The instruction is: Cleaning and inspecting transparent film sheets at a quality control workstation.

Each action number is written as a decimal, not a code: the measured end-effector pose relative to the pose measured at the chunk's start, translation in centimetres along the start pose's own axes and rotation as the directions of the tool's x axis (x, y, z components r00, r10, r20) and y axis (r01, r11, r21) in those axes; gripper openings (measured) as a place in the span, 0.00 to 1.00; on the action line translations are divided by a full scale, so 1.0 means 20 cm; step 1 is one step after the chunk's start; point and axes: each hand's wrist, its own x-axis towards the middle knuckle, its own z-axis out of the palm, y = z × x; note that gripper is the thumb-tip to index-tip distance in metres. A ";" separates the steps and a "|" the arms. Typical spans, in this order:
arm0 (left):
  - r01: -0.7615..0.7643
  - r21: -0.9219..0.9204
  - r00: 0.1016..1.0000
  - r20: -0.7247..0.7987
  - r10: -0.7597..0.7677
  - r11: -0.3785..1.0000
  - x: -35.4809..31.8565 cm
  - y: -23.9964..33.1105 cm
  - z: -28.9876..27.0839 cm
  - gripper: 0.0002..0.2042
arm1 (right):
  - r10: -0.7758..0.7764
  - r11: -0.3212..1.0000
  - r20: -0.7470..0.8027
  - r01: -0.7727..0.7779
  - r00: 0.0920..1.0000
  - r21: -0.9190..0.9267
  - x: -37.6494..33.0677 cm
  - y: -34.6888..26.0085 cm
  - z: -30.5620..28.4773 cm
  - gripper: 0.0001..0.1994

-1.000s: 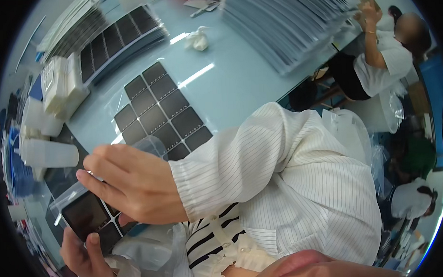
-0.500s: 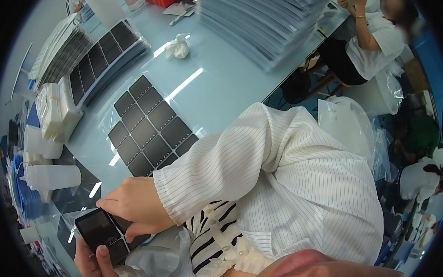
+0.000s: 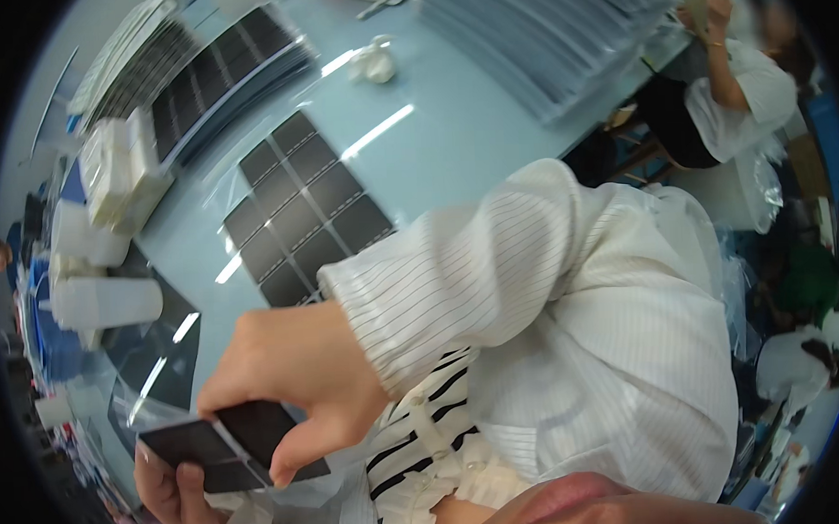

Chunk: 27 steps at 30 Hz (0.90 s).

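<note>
Low on the left, a small sheet of dark square panels (image 3: 181,443) with pale strips between them is held off the table, tilted. My left hand (image 3: 180,499) grips its left end from below, thumb lying on the dark face. Over the other end, my right hand (image 3: 289,364) pinches the sheet between fingers and thumb. Part of the sheet is hidden under that hand. Farther out on the table lies a larger group of dark square panels (image 3: 297,188) laid out in rows, its near end covered by my right sleeve.
A stack of dark-panelled sheets (image 3: 219,75) and white bundles (image 3: 121,171) stand at the far left, with a translucent plastic bottle (image 3: 107,302) nearer. Beyond are a crumpled white tissue (image 3: 373,60) and a tall stack of clear sheets (image 3: 550,36). Another person (image 3: 746,84) sits at right.
The held sheet has tipped to a flatter angle. My right hand has moved slightly right and upward in the view, still gripping it. The whole view has shifted, with some blur.
</note>
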 end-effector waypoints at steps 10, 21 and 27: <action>-0.315 -0.153 0.889 0.299 0.347 0.937 0.64 -0.17 0.22 0.20 | 0.417 0.907 -0.398 -0.350 0.817 0.233 -0.42 -0.39 -0.25 0.30; -0.231 -0.137 0.973 -0.039 0.228 0.963 1.51 -0.47 -0.10 0.25 | 0.000 0.561 -0.795 -0.658 0.606 -0.501 -0.88 -0.61 -0.54 0.32; -0.311 0.159 0.886 -0.307 0.346 0.937 2.01 -0.89 -0.23 0.26 | 0.020 0.511 -0.785 -0.681 0.620 -0.525 -0.86 -0.51 -0.70 0.24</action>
